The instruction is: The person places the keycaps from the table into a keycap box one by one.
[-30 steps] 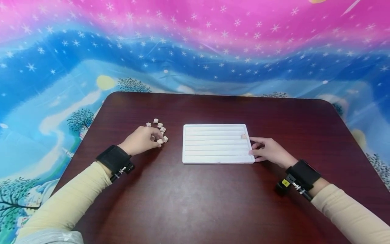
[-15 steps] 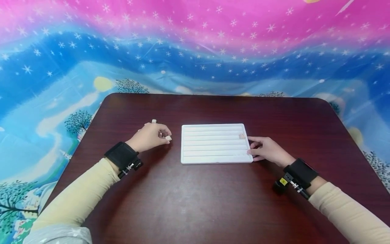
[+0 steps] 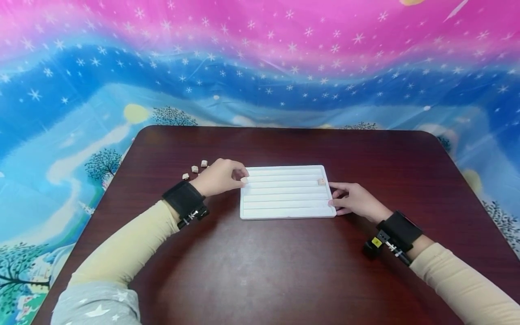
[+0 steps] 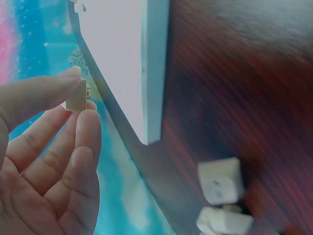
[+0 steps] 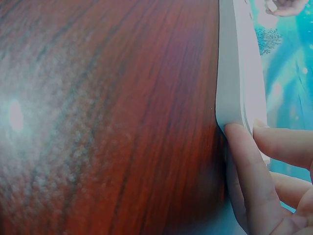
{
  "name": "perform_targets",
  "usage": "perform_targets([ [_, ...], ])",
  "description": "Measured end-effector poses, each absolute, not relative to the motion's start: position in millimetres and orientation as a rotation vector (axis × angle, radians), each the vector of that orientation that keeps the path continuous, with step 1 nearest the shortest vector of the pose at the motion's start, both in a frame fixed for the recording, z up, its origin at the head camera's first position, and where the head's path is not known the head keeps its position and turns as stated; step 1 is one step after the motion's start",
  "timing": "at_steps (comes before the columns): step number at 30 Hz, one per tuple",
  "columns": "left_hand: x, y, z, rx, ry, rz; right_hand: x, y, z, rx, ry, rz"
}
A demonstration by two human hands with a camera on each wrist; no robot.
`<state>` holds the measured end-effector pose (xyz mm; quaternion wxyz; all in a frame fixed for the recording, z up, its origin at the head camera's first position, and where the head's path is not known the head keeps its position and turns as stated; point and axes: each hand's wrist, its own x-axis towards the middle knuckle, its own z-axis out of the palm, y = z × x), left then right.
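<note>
My left hand (image 3: pixel 219 176) pinches a small pale keycap (image 4: pixel 77 98) between thumb and fingertips, over the left edge of a white ridged tray (image 3: pixel 284 197). A stem shows on the underside of the held keycap in the left wrist view. My right hand (image 3: pixel 359 198) holds the tray's right edge, its thumb at the near corner and the other fingers along the side. One keycap (image 3: pixel 321 182) lies in a row of the tray near that edge. Loose keycaps (image 3: pixel 195 169) lie on the table left of the tray, some hidden behind my left hand.
A dark reddish-brown wooden table (image 3: pixel 260 271) carries everything. Behind it hangs a pink and blue cloth (image 3: pixel 260 67) printed with snowflakes and trees. Each wrist wears a black strap (image 3: pixel 400 231) with a small camera.
My left hand has picked up a keycap from the loose group and moved right with it to the tray's left edge. My right hand stays at the tray's right edge.
</note>
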<state>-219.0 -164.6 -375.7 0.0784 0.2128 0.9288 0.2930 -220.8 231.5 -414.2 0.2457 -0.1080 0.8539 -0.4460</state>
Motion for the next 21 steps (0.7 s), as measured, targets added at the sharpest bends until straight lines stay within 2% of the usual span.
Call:
perform_targets([
  [21,-236.3,-111.5,-372.2,0.709,2.722,0.864,-219.3,230.1,-412.1,-0.284,2.329,-1.215],
])
